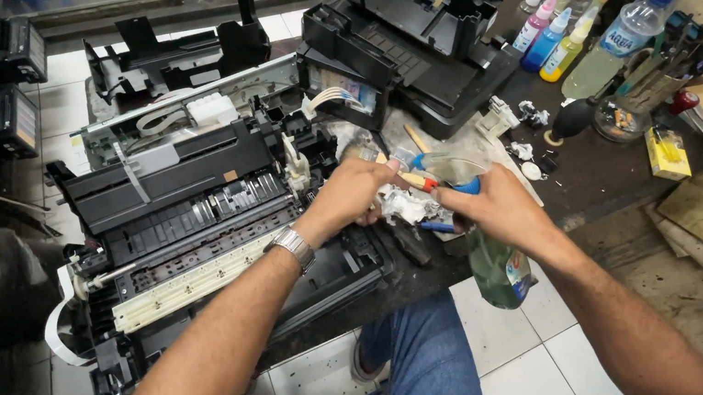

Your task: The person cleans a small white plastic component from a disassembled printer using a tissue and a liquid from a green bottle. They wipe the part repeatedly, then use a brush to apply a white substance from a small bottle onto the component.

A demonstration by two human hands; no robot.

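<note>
Looking down from your head camera: your left hand (351,193), with a metal wristwatch (292,245) on its wrist, is closed around a crumpled white tissue (404,205) at the front edge of the dark workbench (594,175). Your right hand (492,204) is closed on a syringe (436,171) whose orange end points toward the left-hand fingers; the two hands are almost touching. Below your right wrist hangs a green plastic bottle (499,270), just beside the bench edge; whether the hand grips it cannot be told. To the left of both hands sits an opened black printer (189,231) with its rollers and white strip exposed, and a removed printer casing (412,40) lies behind the hands. Farther right stand small ink bottles (549,38), two clear water bottles (632,25) and a black rubber air blower (574,118)
</note>
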